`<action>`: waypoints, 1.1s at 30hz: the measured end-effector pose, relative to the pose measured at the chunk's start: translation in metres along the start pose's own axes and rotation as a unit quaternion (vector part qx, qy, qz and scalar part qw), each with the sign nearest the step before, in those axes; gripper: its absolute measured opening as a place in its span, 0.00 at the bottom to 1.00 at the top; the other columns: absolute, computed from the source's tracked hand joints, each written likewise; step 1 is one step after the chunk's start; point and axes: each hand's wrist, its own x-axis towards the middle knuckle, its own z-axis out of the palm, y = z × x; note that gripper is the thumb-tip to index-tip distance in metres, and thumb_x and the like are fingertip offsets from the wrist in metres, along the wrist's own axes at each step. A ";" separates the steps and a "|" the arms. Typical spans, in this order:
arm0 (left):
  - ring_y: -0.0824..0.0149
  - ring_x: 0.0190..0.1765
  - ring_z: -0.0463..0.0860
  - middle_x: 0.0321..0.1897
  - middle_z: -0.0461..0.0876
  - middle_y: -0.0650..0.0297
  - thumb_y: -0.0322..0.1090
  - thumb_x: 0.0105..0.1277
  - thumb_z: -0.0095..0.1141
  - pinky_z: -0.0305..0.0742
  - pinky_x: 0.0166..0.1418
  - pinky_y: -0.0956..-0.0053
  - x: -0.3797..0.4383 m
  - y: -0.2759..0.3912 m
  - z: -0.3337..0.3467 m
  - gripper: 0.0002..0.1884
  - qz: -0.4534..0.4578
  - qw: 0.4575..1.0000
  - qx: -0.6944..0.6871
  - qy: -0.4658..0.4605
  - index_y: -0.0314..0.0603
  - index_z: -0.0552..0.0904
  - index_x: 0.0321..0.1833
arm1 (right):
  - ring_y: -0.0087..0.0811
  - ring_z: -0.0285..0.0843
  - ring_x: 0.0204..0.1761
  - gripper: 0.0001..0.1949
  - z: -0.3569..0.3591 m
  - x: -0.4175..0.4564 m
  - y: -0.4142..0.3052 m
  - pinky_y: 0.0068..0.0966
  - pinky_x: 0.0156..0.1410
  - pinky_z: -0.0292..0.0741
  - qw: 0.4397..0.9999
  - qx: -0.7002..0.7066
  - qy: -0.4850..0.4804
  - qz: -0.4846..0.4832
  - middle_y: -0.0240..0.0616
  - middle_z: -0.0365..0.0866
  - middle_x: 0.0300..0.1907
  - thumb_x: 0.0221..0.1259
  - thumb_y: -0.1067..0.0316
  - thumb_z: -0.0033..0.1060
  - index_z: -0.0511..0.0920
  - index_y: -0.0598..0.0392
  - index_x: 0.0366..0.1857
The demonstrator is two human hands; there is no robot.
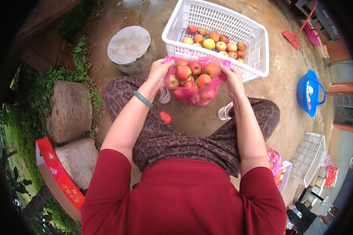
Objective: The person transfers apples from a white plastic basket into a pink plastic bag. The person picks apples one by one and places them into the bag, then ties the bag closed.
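Observation:
A pink plastic bag (188,93) full of red and yellow apples hangs between my two hands, its mouth spread wide. My left hand (159,72) grips the bag's rim on the left, with a green bangle on that wrist. On the right side of the rim, my right hand (233,78) pinches the plastic. Just beyond the bag stands a white slatted plastic crate (217,8), with a loose layer of apples (208,44) on its floor. Both shoes show on the ground on either side of the bag.
Left of the crate is a round concrete block (129,44). Large stones (72,111) and a red cardboard box (60,176) lie at left. To the right are a blue basket (304,94), a red broom (291,39), another crate (309,158) and a box with bagged apples (286,176). A person is partly visible at lower right.

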 end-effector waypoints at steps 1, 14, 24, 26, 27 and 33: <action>0.73 0.39 0.77 0.35 0.82 0.65 0.32 0.64 0.58 0.72 0.49 0.76 0.000 -0.001 0.000 0.09 0.004 1.000 -0.009 0.000 0.35 0.81 0.42 | 0.19 0.72 0.27 0.06 0.001 -0.005 0.000 0.18 0.33 0.69 1.000 -0.003 -0.010 0.011 0.29 0.78 0.26 0.58 0.66 0.64 0.80 0.58 0.31; 0.72 0.34 0.80 0.31 0.82 0.61 0.32 0.67 0.53 0.75 0.42 0.78 0.006 -0.015 0.015 0.07 -0.006 0.997 0.001 -0.071 0.34 0.79 0.38 | 0.27 0.79 0.32 0.11 0.041 -0.027 0.025 0.26 0.40 0.74 0.971 -0.212 -0.091 -0.056 0.38 0.82 0.30 0.58 0.62 0.63 0.78 0.60 0.35; 0.67 0.38 0.82 0.36 0.83 0.58 0.31 0.63 0.56 0.77 0.46 0.74 -0.010 0.000 0.024 0.10 -0.085 0.986 -0.075 -0.123 0.34 0.80 0.44 | 0.50 0.80 0.39 0.11 0.063 -0.043 0.033 0.40 0.45 0.74 0.938 -0.299 -0.125 -0.120 0.55 0.80 0.33 0.57 0.70 0.51 0.73 0.65 0.40; 0.68 0.45 0.82 0.41 0.83 0.59 0.32 0.64 0.55 0.75 0.53 0.73 -0.012 0.002 0.029 0.14 -0.086 0.981 -0.094 -0.145 0.34 0.79 0.50 | 0.43 0.81 0.37 0.10 0.060 -0.039 0.037 0.36 0.45 0.75 0.955 -0.237 -0.129 -0.121 0.52 0.80 0.35 0.57 0.74 0.45 0.74 0.65 0.41; 0.68 0.45 0.81 0.42 0.83 0.60 0.32 0.64 0.55 0.75 0.53 0.74 -0.012 0.000 0.030 0.15 -0.089 0.980 -0.091 -0.153 0.35 0.79 0.52 | 0.37 0.81 0.35 0.11 0.058 -0.038 0.035 0.31 0.45 0.76 0.957 -0.219 -0.131 -0.137 0.49 0.80 0.37 0.58 0.76 0.42 0.75 0.65 0.42; 0.72 0.47 0.80 0.44 0.82 0.63 0.34 0.63 0.53 0.73 0.54 0.76 -0.011 -0.002 0.035 0.18 -0.099 0.976 -0.055 -0.185 0.35 0.78 0.54 | 0.40 0.79 0.41 0.11 0.051 -0.027 0.048 0.31 0.47 0.75 0.938 -0.261 -0.051 -0.222 0.48 0.79 0.36 0.53 0.83 0.43 0.79 0.64 0.35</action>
